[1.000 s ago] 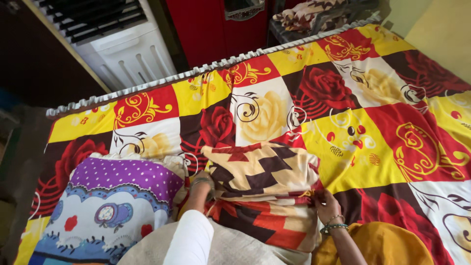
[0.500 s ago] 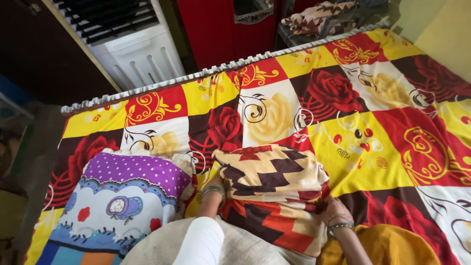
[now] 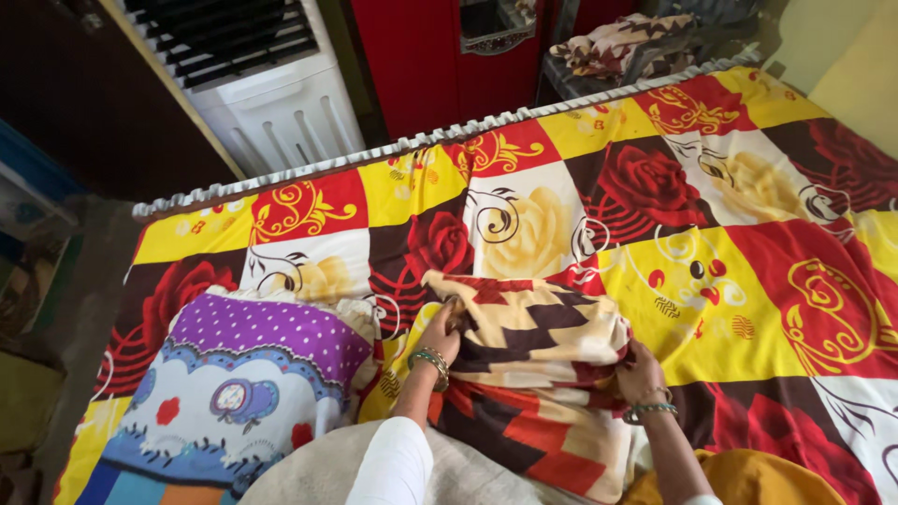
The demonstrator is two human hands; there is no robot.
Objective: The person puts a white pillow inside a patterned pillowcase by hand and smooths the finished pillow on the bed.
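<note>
A: Where is the blanket?

B: The zigzag blanket [image 3: 533, 346] lies folded at lower centre of the frame, on the chequered bedsheet [image 3: 748, 271].

A: And the 2 hands?

B: The left hand [image 3: 441, 335] pinches the blanket's upper left corner, fingers closed on the cloth. The right hand [image 3: 640, 372] grips its right edge, fingers curled into the folds.

A: What's nearby?

B: A dotted purple pillow [image 3: 234, 383] just left of the blanket, a white cooler [image 3: 271, 103] at upper left, a red cupboard [image 3: 412, 56] at top centre.
</note>
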